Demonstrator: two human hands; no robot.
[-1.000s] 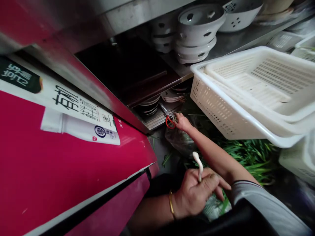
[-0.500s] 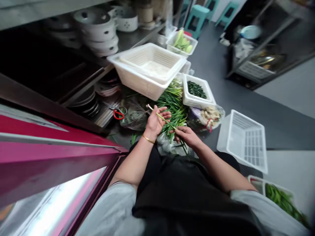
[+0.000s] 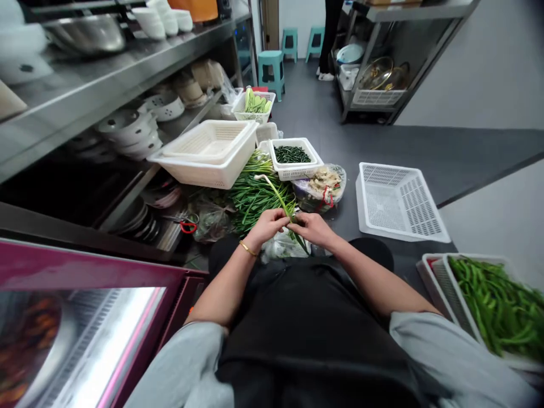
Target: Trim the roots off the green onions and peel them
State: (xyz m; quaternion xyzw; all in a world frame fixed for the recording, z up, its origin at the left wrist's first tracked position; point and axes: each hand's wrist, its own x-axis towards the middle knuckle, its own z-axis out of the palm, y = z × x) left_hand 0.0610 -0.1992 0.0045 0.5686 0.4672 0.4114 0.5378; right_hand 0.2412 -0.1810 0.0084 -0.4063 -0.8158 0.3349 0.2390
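Note:
A single scallion with a pale, bent root end stretches up and away from my fingers, its green leaves hanging below them. My left hand pinches its stalk. Close beside it, my right hand grips the leafy part between thumb and fingers. Just beyond my hands lies a heap of scallions on the floor. A whitish plastic bag rests under my hands, partly hidden by them.
A large white basket stands left of the heap. Behind it are a basket of dark green pieces and a bagged pale food. A white crate and green peppers are rightward. Red-handled scissors lie left. A person's legs show far back.
My left hand has turned from palm-up with spread fingers to pinching the scallion beside my right hand. The stalk now points farther forward. The view has tilted up and swung to the right.

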